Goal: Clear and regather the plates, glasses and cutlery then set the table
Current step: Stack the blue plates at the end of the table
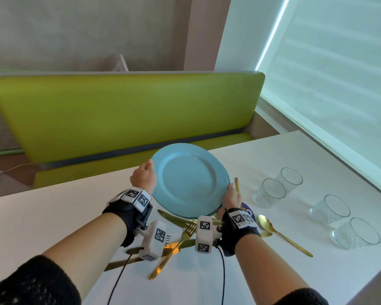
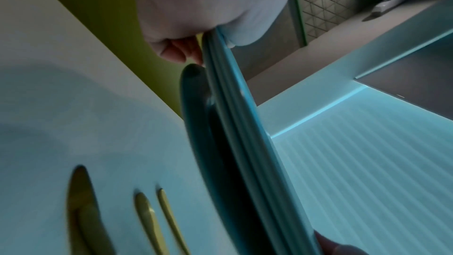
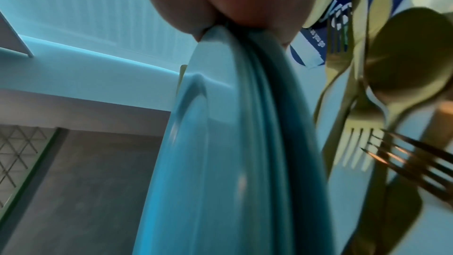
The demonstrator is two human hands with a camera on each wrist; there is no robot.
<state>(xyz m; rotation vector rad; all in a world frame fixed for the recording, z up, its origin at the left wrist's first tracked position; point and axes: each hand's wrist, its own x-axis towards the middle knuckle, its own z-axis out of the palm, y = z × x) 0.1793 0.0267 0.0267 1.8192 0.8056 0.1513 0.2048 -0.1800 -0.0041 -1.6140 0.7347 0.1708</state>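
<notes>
A stack of light blue plates (image 1: 188,179) is held above the white table (image 1: 53,216), tilted up toward me. My left hand (image 1: 144,176) grips the stack's left rim and my right hand (image 1: 231,198) grips its right rim. The wrist views show several rims together in the stack (image 2: 230,123) (image 3: 232,143), pinched by the left hand (image 2: 196,32) and the right hand (image 3: 235,7). Gold cutlery (image 1: 180,236) lies scattered on the table beneath the plates: forks, knives and a spoon (image 1: 279,233). Several clear glasses (image 1: 271,192) stand at the right.
A green bench (image 1: 119,115) runs along the table's far side. A dark blue round label (image 1: 248,211) lies under the cutlery by my right wrist. A bright window blind (image 1: 339,73) fills the right. Cables hang from both wrist cameras.
</notes>
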